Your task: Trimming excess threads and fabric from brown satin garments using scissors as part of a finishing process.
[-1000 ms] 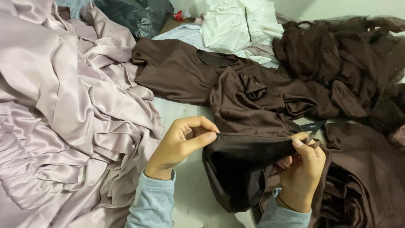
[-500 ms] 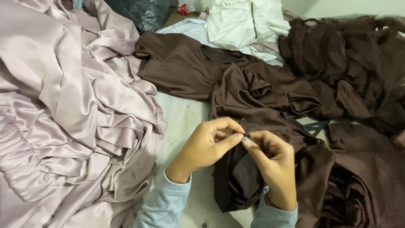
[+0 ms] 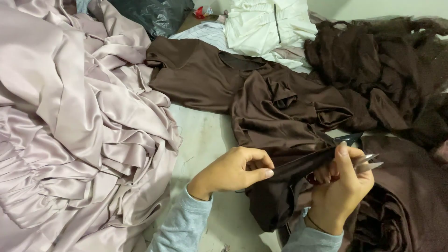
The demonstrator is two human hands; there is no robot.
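Pinching dark brown satin fabric piece (image 3: 280, 186) taut between my left hand (image 3: 231, 171) and right hand (image 3: 338, 189); right also clutches small metal thread snips (image 3: 366, 162).

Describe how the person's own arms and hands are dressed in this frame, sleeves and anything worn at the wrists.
Both forearms are in soft, light grey-blue knit sleeves with ribbed cuffs ending at the wrists. The left hand and right hand are bare, without gloves. A thin dark band seems to sit at the right wrist. No rings or watch can be made out.
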